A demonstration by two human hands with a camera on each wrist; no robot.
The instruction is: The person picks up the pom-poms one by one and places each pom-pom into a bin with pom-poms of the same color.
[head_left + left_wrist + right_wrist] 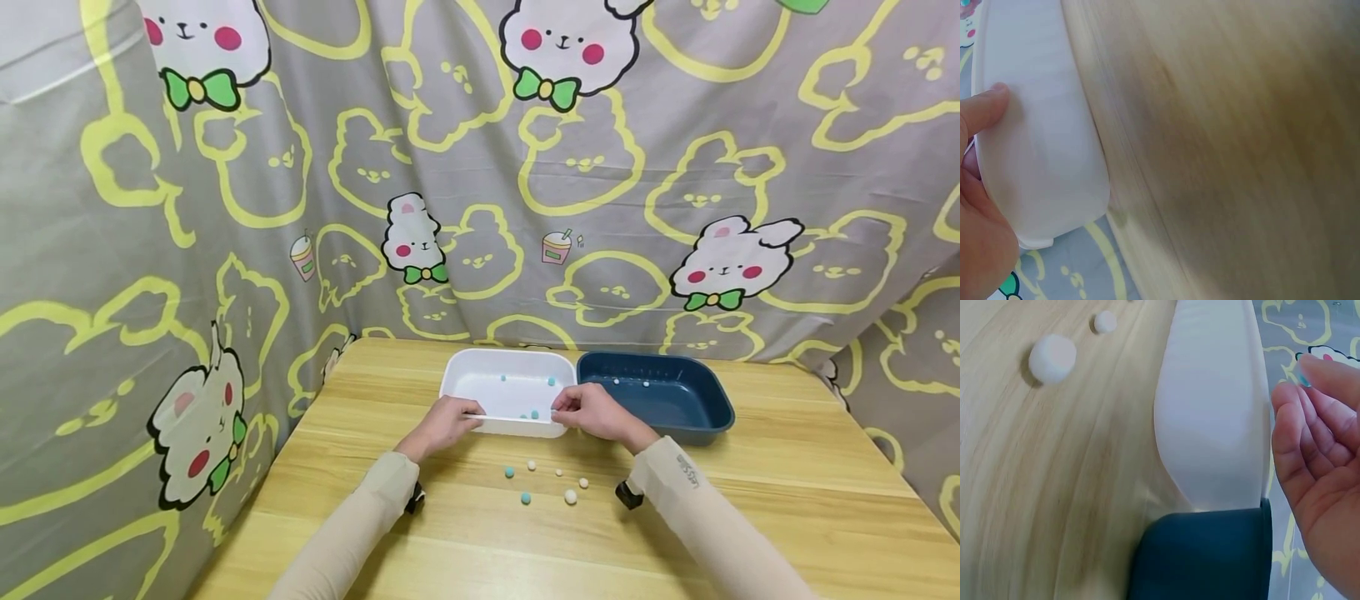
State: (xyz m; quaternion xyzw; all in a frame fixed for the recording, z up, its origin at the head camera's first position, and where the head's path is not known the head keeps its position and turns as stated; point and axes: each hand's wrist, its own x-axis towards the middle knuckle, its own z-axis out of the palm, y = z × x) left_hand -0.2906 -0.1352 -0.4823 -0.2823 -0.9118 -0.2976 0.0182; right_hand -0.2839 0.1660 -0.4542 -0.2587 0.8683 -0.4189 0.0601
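My left hand (pixel 444 425) grips the near rim of a white plastic tub (pixel 517 427); in the left wrist view its thumb (pixel 994 103) presses the outer wall. Over the tub's near right corner, my right hand (pixel 597 411) pinches a small blue ball (pixel 1303 379) between thumb and fingertips, partly hidden by them. Several blue balls (pixel 551 381) lie inside the white tub. On the table in front of it are two more blue balls, one a teal ball (pixel 526 498), and several white balls of different sizes, the largest a white ball (pixel 571 497).
A dark blue tub (pixel 693 429) stands against the white tub's right side, with two small white balls (pixel 647 384) inside. Both tubs sit toward the back of the wooden table (pixel 795 500). A patterned grey curtain (pixel 480 183) hangs behind and at the sides.
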